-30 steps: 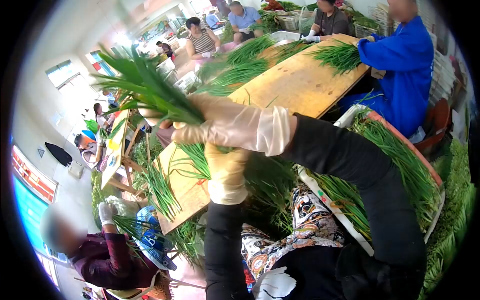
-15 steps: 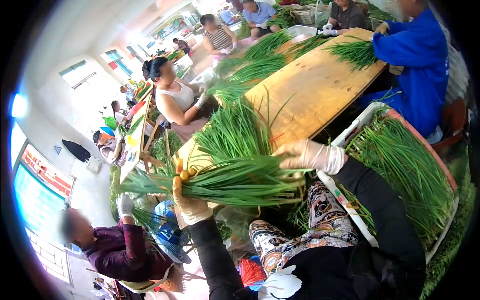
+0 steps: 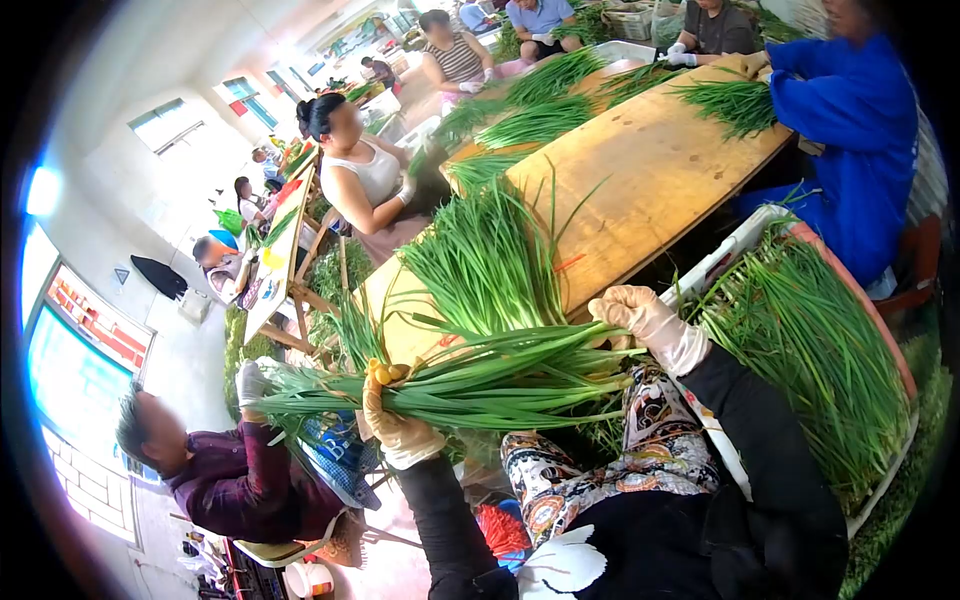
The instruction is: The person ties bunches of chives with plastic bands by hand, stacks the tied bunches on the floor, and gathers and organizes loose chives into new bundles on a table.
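You hold a green bunch [image 3: 500,378] sideways
Your left hand [image 3: 398,412] is curled round it; your right hand [image 3: 650,322] pinches near its stem ends.

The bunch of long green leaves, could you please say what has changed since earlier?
The bunch came down from raised to level; the left hand still grips it, while the right hand moved away to its stem ends. The white crate stayed put.

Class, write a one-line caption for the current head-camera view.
Two gloved hands hold a loose bundle of long green stalks beside a yellowish wooden table.
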Demonstrator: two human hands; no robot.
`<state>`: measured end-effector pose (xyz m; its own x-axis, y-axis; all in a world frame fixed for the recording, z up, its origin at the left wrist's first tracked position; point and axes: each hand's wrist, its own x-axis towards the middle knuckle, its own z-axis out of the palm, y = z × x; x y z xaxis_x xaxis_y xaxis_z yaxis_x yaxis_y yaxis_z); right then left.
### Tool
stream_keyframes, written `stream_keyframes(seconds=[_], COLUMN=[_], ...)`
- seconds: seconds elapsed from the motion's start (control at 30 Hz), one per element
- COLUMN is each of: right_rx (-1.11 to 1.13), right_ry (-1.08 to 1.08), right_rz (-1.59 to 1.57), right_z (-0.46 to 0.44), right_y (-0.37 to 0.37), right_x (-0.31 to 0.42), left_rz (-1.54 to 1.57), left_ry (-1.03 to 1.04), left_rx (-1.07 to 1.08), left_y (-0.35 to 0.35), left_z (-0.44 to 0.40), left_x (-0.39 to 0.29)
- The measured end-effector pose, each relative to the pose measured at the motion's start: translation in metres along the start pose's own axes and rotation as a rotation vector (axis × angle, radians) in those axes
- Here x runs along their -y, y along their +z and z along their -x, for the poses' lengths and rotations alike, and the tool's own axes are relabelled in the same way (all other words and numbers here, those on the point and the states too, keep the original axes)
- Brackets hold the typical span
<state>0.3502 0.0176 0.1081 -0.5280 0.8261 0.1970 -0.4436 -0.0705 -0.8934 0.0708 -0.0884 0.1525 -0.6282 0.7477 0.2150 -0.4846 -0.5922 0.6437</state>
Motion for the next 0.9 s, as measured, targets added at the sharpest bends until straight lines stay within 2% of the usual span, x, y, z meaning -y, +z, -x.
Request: stream_keyframes(seconds=[0.03, 0.1, 0.17, 0.2, 0.23, 0.3, 0.37, 0.4, 0.43, 0.5, 0.53, 0.57, 0.6, 0.63, 0.67, 0.7, 0.73, 0.77, 0.8, 0.83, 0.87, 0.9], right_rx=[-0.041, -0.024, 0.077, 0.131, 0.195, 0.333, 0.402, 0.429, 0.462, 0.52, 0.469, 0.414, 0.4, 0.411, 0.549, 0.687, 0.818, 0.745, 0.667, 0.626, 0.581, 0.5], right_ry=[0.088, 0.036, -0.242, -0.323, -0.297, -0.222, -0.11, -0.122, -0.112, -0.061, 0.042, 0.146, 0.201, 0.201, 0.202, 0.203, 0.32, 0.12, -0.034, -0.048, -0.061, 0.009], right_rz=[0.066, 0.099, 0.407, 0.754, 0.689, 0.759, 0.517, 0.524, 0.594, 0.852, 1.017, 1.181, 1.209, 1.208, 1.209, 1.205, 1.36, 1.415, 1.21, 1.038, 0.866, 0.648], right_z=[0.004, 0.006, 0.009, 0.016, 0.023, 0.033, 0.044, 0.049, 0.055, 0.062, 0.065, 0.068, 0.073, 0.076, 0.079, 0.08, 0.068, 0.059, 0.045, 0.033, 0.025, 0.021], right_y=[-0.002, -0.001, 0.0, 0.001, 0.007, 0.008, 0.013, 0.007, 0.001, -0.016, -0.026, -0.037, -0.053, -0.063, -0.07, -0.072, -0.045, -0.025, -0.014, 0.005, 0.021, 0.028], right_x=[0.006, 0.006, 0.007, 0.017, 0.022, 0.028, 0.03, 0.027, 0.027, 0.031, 0.029, 0.027, 0.011, -0.01, -0.031, -0.042, -0.021, -0.009, -0.008, -0.001, 0.005, -0.006], left_rz=[-0.001, 0.123, 0.102, 0.1, 0.098, 0.135, 0.319, 0.395, 0.479, 0.43, 0.283, 0.433, 0.238, 0.431, 0.566, 0.594, 0.562, 0.57, 0.578, 0.236, -0.168, -0.461], left_ry=[0.001, -0.102, -0.06, -0.051, -0.042, -0.054, -0.015, 0.017, -0.005, 0.097, 0.196, 0.101, 0.375, 0.265, 0.084, 0.066, 0.076, -0.001, -0.078, 0.314, 0.584, 0.777], left_rx=[-0.002, 0.112, 0.022, 0.029, 0.036, 0.066, 0.14, 0.147, 0.198, 0.145, 0.101, 0.103, -0.156, 0.185, 0.491, 0.524, 0.568, 0.562, 0.553, 0.327, -0.049, 0.031], left_y=[-0.002, -0.002, 0.01, 0.011, 0.011, 0.001, -0.007, -0.006, -0.011, -0.042, -0.046, -0.072, -0.078, -0.08, -0.082, -0.077, -0.084, -0.077, -0.07, -0.077, -0.085, -0.09], left_z=[0.0, -0.001, 0.005, 0.006, 0.005, -0.001, -0.006, -0.006, -0.009, -0.02, -0.019, -0.03, -0.037, -0.038, -0.038, -0.037, -0.044, -0.041, -0.039, -0.042, -0.045, -0.047], left_x=[-0.001, -0.005, -0.005, -0.007, -0.008, -0.013, -0.022, -0.026, -0.033, -0.046, -0.054, -0.065, -0.063, -0.069, -0.075, -0.074, -0.072, -0.071, -0.07, -0.054, -0.039, -0.031])
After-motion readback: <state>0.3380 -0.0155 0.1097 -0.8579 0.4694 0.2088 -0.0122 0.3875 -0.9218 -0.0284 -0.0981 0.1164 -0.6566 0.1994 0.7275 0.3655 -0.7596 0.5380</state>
